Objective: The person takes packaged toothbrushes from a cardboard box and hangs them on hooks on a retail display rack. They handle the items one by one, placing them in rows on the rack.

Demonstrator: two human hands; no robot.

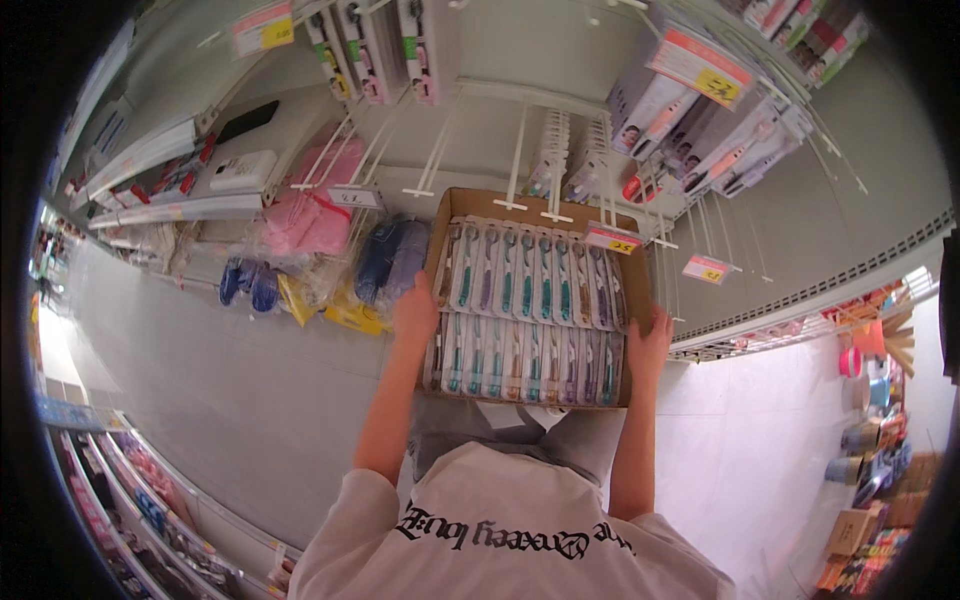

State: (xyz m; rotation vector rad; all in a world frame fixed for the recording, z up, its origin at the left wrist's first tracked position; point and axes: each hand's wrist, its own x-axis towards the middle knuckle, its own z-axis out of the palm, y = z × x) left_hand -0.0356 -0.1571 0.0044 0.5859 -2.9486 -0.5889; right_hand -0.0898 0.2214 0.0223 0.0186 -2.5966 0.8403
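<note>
Both my hands grip a brown cardboard box (pixel 642 289) by its opposite sides, in front of my waist. My left hand (pixel 417 304) is on its left wall, and my right hand (pixel 651 341) holds the right wall. Inside stand two rows of toothbrushes in clear blister packs, the far row (pixel 529 270) and the near row (pixel 525 360). Their handles are teal, purple and orange-brown. The far end of the box reaches beneath the white display hooks (pixel 510 202) of the shelf wall.
Packaged toothbrushes (pixel 371 52) hang above, with more packs (pixel 720 142) at upper right. Price tags (pixel 611 238) jut out on hooks over the box. Wrapped slippers (pixel 390 259) and pink bagged goods (pixel 307 221) are at left, near a white device (pixel 244 171) and a black phone-like object (pixel 247 121).
</note>
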